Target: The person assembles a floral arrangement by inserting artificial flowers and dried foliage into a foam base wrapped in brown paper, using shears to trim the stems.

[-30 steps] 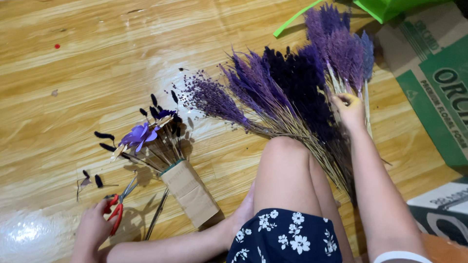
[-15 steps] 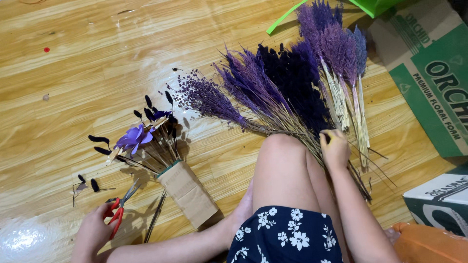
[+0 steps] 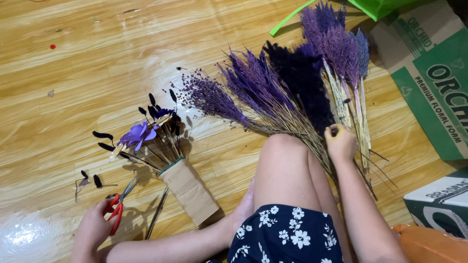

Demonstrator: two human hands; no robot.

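Note:
My left hand [image 3: 92, 229] grips red-handled scissors [image 3: 117, 204] near the floor at the lower left. Just right of it lies a small bouquet [image 3: 146, 139] with a purple flower and dark stems, wrapped in a brown paper cone [image 3: 190, 191]. My right hand [image 3: 340, 142] is closed on a thin dried stem pulled from the spread bunches of dried purple flowers [image 3: 287, 83] lying on the wooden floor beyond my knee [image 3: 285, 160].
A green and white cardboard box [image 3: 434, 73] lies at the right, another box [image 3: 441, 202] at the lower right. A green bag strap [image 3: 292, 17] is at the top. Small dark cut pieces [image 3: 92, 180] lie on the floor at the left.
My right hand has drawn back from the tall light-purple bunch toward my knee, holding a stem. The left hand with the scissors has stayed in place.

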